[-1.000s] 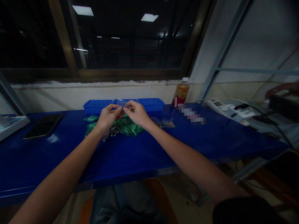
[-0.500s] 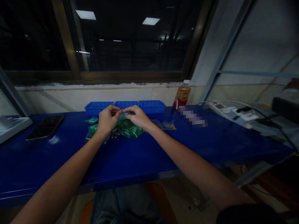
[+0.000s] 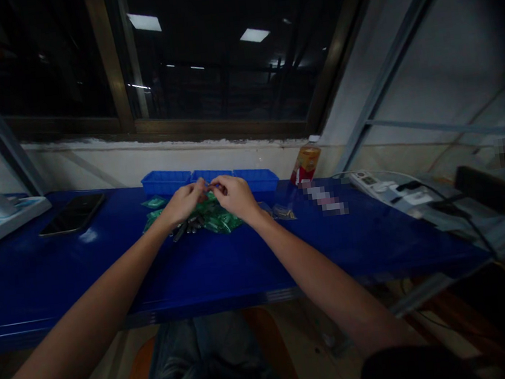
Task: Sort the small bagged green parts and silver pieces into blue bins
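My left hand and my right hand meet fingertip to fingertip above the table, both closed in a pinch. Whatever lies between the fingertips is too small and dim to name. Green plastic bags are heaped below the hands, with another green bag off to the left. Several small dark metal-looking pieces lie just under my left hand. To the right of my right wrist rests a clear bag of small brass-coloured pieces.
Three joined blue bins line the back of the blue table. A drink bottle stands right of them. On the left are a phone and a white power strip; another power strip with cables lies right.
My right hand has turned, its fingers curling in more tightly. The left fingertips have shifted slightly, still meeting the right ones. The things on the table stay in place.
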{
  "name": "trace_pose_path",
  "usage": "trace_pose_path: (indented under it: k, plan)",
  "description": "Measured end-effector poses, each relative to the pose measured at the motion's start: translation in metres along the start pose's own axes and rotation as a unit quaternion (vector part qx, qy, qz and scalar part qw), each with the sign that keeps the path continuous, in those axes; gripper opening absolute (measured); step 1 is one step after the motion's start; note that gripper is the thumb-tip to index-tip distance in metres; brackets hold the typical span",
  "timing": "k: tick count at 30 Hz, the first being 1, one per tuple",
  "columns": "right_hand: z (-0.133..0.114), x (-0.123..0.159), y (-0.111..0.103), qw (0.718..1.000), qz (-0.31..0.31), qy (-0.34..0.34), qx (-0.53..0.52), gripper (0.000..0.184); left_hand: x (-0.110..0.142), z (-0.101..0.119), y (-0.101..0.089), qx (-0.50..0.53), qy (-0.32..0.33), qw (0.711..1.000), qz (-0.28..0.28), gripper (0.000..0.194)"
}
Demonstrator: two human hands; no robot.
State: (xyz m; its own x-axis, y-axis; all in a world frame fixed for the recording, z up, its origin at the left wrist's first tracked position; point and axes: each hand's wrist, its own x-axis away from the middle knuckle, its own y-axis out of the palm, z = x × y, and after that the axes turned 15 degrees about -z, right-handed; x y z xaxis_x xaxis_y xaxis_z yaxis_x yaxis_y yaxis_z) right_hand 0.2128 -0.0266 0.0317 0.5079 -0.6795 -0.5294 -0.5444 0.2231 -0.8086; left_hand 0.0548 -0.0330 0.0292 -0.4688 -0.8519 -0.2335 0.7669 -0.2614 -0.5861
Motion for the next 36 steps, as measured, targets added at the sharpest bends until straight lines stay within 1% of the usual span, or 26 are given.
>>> trace_pose_path:
  k: [2, 3, 6, 8, 12, 15, 17, 18, 19, 20, 21, 22, 23, 24, 25, 26, 27, 29, 30, 31, 32, 34, 35, 36]
  plan:
    - [-0.003, 0.003, -0.002, 0.997, -0.009, -0.032, 0.063, 0.016, 0.001, 0.003, -0.002, 0.111, -0.038, 0.993, -0.005, 0.054]
    - [-0.004, 0.004, -0.003, 0.995, -0.015, -0.043, 0.088, 0.017, 0.002, 0.004, -0.002, 0.143, -0.048, 0.989, -0.001, 0.052]
    - [-0.009, 0.006, -0.003, 0.989, -0.027, -0.063, 0.135, 0.017, 0.002, 0.004, 0.000, 0.173, -0.050, 0.983, 0.025, 0.032]
    - [-0.010, 0.005, -0.001, 0.985, -0.033, -0.075, 0.155, 0.017, 0.002, 0.002, 0.001, 0.193, -0.045, 0.980, 0.030, 0.020]
    - [-0.011, 0.003, 0.006, 0.978, -0.057, -0.101, 0.173, 0.015, 0.003, 0.002, 0.002, 0.257, -0.078, 0.963, 0.017, 0.014]
    - [-0.009, 0.000, 0.010, 0.981, -0.061, -0.119, 0.141, 0.015, 0.001, 0.000, 0.000, 0.265, -0.090, 0.960, 0.028, 0.012]
    - [-0.006, -0.003, 0.013, 0.988, -0.041, -0.119, 0.087, 0.020, 0.000, -0.003, -0.003, 0.234, -0.079, 0.968, 0.048, 0.013]
    - [-0.003, -0.004, 0.014, 0.993, -0.021, -0.104, 0.047, 0.021, -0.001, -0.005, -0.004, 0.198, -0.067, 0.976, 0.061, 0.014]
    - [0.000, -0.006, 0.016, 0.997, 0.003, -0.073, -0.001, 0.020, -0.001, -0.007, -0.004, 0.148, -0.050, 0.985, 0.077, 0.015]
    - [0.003, -0.007, 0.017, 0.998, 0.025, -0.025, -0.057, 0.017, -0.001, -0.008, -0.005, 0.089, -0.028, 0.991, 0.094, 0.016]
    - [0.006, -0.008, 0.019, 0.992, 0.036, 0.029, -0.118, 0.014, -0.001, -0.008, -0.005, 0.026, -0.003, 0.994, 0.111, 0.017]
    - [0.008, -0.009, 0.020, 0.981, 0.031, 0.079, -0.176, 0.017, 0.000, -0.008, -0.004, -0.033, 0.023, 0.991, 0.127, 0.017]
    - [0.009, -0.009, 0.021, 0.968, 0.012, 0.112, -0.226, 0.022, 0.001, -0.007, -0.003, -0.085, 0.047, 0.986, 0.138, 0.016]
    - [0.009, -0.009, 0.020, 0.958, -0.011, 0.122, -0.260, 0.024, 0.002, -0.005, -0.002, -0.125, 0.067, 0.979, 0.145, 0.015]
    - [0.008, -0.008, 0.019, 0.955, -0.028, 0.109, -0.273, 0.024, 0.003, -0.003, 0.000, -0.154, 0.080, 0.973, 0.149, 0.015]
    - [0.005, -0.007, 0.016, 0.961, -0.033, 0.079, -0.263, 0.021, 0.003, -0.001, 0.001, -0.172, 0.087, 0.970, 0.149, 0.015]
    - [0.002, -0.006, 0.013, 0.972, -0.023, 0.041, -0.232, 0.018, 0.004, 0.000, 0.003, -0.180, 0.090, 0.969, 0.147, 0.016]
    - [-0.001, -0.006, 0.001, 0.991, 0.026, -0.023, -0.132, 0.014, 0.004, 0.001, 0.006, -0.183, 0.077, 0.970, 0.143, 0.022]
    - [0.001, -0.008, -0.006, 0.994, 0.055, -0.040, -0.080, 0.015, 0.004, 0.000, 0.007, -0.183, 0.065, 0.971, 0.141, 0.025]
    - [0.006, -0.009, -0.013, 0.995, 0.085, -0.041, -0.033, 0.017, 0.004, -0.001, 0.008, -0.187, 0.052, 0.972, 0.135, 0.028]
    - [0.014, -0.011, -0.019, 0.992, 0.120, -0.026, 0.005, 0.019, 0.003, -0.002, 0.009, -0.194, 0.039, 0.972, 0.124, 0.029]
    - [0.039, -0.013, -0.029, 0.980, 0.182, 0.045, 0.066, 0.022, 0.003, -0.004, 0.010, -0.211, 0.027, 0.973, 0.087, 0.027]
    - [0.054, -0.013, -0.031, 0.972, 0.197, 0.090, 0.094, 0.024, 0.002, -0.005, 0.011, -0.220, 0.026, 0.973, 0.064, 0.024]
    - [0.068, -0.011, -0.032, 0.963, 0.198, 0.134, 0.122, 0.024, 0.002, -0.005, 0.012, -0.230, 0.028, 0.972, 0.043, 0.022]
